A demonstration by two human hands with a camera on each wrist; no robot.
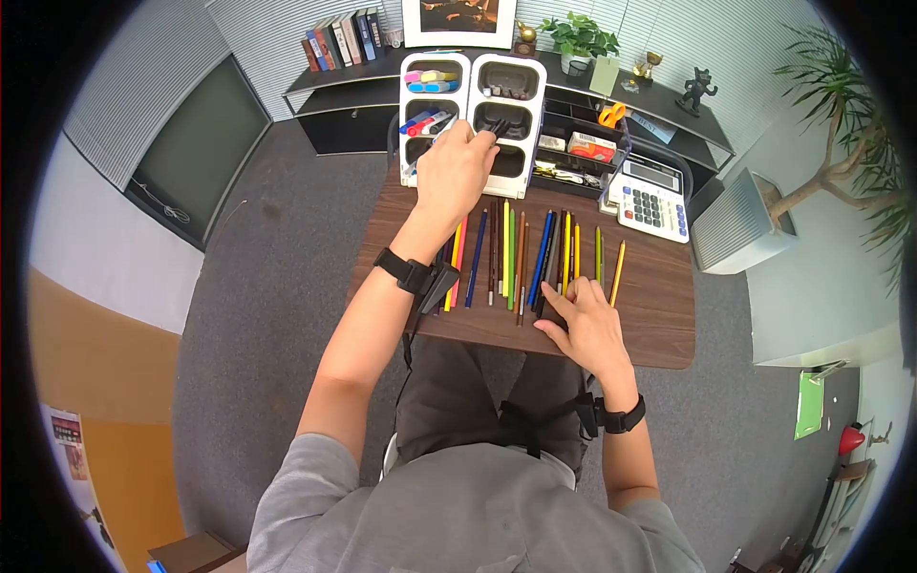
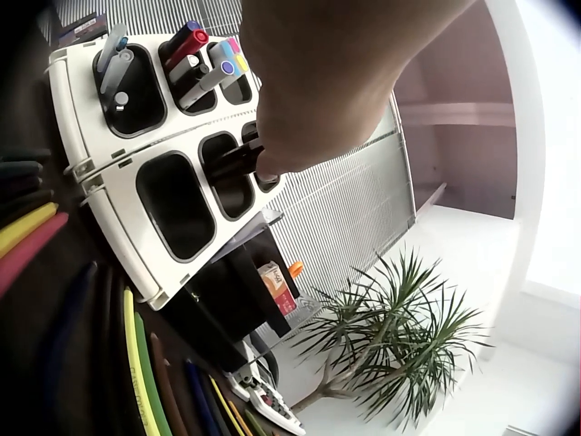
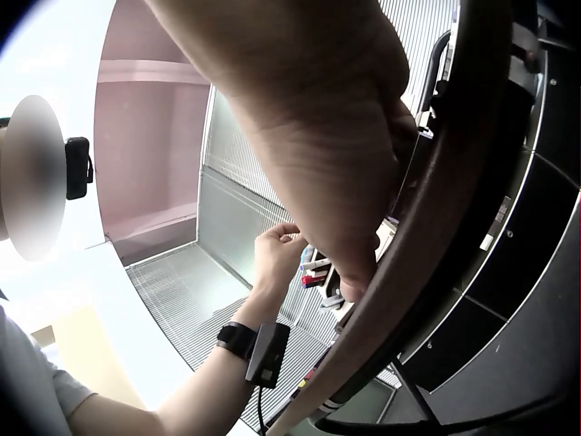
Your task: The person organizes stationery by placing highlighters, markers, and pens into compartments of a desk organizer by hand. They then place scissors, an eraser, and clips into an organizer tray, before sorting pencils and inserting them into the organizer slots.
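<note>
The left hand [image 1: 451, 172] is over the rack [image 2: 73, 109], its fingers clamped on a few dark sticks [image 1: 499, 127], pens or pencils, I cannot tell which; the sticks slant into the middle compartment of the rack's right column, and the count is hidden by the hand. The right hand [image 1: 592, 329] is in front of the rack, its fingers lying over the right part of the row of pencils [image 1: 511, 263], thumb held apart from the forefinger; its grip seems to be on nothing, though the right wrist view hides most of the fingertips.

The step looks like setting the dark sticks into that compartment; to do it well, I would keep them pinched together near the upper end, stand them steeper so that the lower tips clear the compartment's rim, and let go only once the tips bear on its floor; the wrist should stay high, since the markers [image 1: 423, 124] in the rack's left column are close under the hand and easy to knock; the right hand had best rest lightly, as round pencils would roll under a sideways push, some towards the calculator [image 1: 654, 203] to the right of the rack.
</note>
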